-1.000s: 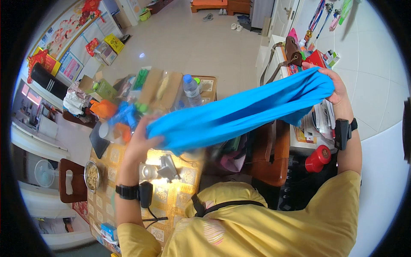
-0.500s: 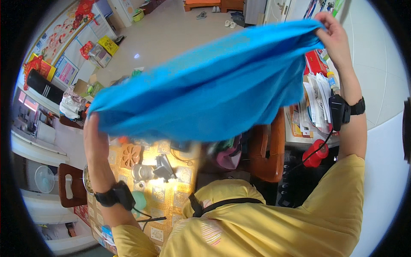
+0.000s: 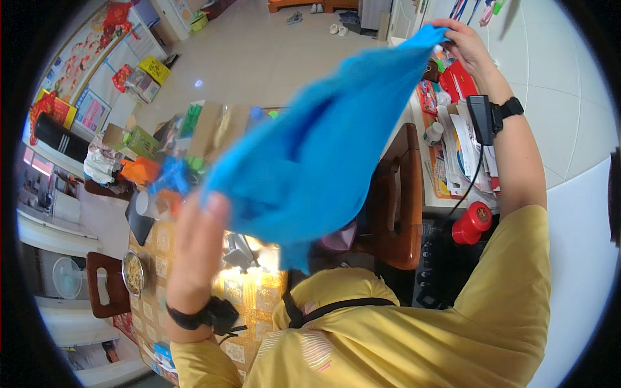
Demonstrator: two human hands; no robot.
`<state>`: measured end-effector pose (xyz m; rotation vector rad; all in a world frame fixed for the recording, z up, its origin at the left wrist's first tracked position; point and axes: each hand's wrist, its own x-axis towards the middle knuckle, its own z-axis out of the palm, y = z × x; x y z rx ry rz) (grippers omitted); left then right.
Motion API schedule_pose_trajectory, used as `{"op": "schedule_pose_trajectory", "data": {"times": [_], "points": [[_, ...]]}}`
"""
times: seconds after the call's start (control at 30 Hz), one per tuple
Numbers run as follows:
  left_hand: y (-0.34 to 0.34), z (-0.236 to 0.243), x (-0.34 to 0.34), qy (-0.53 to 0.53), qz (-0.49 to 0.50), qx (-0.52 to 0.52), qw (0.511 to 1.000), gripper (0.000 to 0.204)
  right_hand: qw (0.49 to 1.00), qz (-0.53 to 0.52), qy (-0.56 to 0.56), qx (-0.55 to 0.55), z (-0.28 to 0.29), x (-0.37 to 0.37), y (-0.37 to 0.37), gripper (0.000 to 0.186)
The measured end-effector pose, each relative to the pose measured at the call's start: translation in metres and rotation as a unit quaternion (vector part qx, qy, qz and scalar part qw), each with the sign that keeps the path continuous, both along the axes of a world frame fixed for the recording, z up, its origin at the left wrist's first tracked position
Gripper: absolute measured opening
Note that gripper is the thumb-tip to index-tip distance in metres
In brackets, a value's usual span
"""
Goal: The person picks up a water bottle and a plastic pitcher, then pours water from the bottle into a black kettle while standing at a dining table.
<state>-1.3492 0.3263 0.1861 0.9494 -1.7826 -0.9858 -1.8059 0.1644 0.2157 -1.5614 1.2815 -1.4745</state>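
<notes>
A bright blue cloth (image 3: 317, 142) hangs in the air in front of me, stretched at a slant between my hands and sagging in folds. My right hand (image 3: 467, 46), raised at the upper right, pinches its far corner. Lower on the left, my left hand (image 3: 199, 242) is closed on the opposite end; its fingers are blurred by motion. The cloth's lower edge hangs over the near part of the table, by a grey device (image 3: 239, 252), and hides part of the wooden chair.
Left of me stands a table with a gold patterned cover (image 3: 155, 258), a metal bowl of food (image 3: 134, 271) and an orange bag (image 3: 139, 170). To the right are a brown wooden chair (image 3: 407, 194), a paper-strewn desk (image 3: 446, 205) and a red container (image 3: 472, 223).
My left hand has moved right and a little down, and my right hand left. The cloth, spread wide before, now slants more steeply and is bunched narrower.
</notes>
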Motion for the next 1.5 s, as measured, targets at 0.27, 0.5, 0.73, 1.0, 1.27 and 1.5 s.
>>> {"op": "schedule_pose_trajectory", "data": {"times": [0.27,0.5,0.73,1.0,1.27,1.5], "points": [[0.051,-0.056,-0.165,0.056,-0.422,-0.056,0.903,0.037,0.839,-0.176,0.514,0.026,-0.059,-0.074,-0.007,0.031],[0.018,-0.067,-0.076,-0.108,-0.514,0.087,0.847,0.048,0.841,0.226,0.382,0.309,-0.068,0.040,0.108,0.033],[0.094,-0.070,0.134,0.079,-0.022,0.054,0.995,0.028,0.617,0.627,0.390,0.272,-0.019,0.171,0.224,0.040],[0.212,-0.165,0.261,-0.042,0.636,-0.037,0.770,0.029,0.798,0.479,0.024,0.365,-0.145,0.323,0.245,0.022],[0.218,-0.191,0.316,-0.021,0.465,0.254,0.848,0.035,0.837,0.416,0.353,-0.040,-0.197,0.495,0.180,0.040],[0.193,-0.168,0.343,-0.104,0.353,0.362,0.856,0.032,0.805,0.355,0.472,-0.063,-0.264,0.561,0.139,0.076]]}}
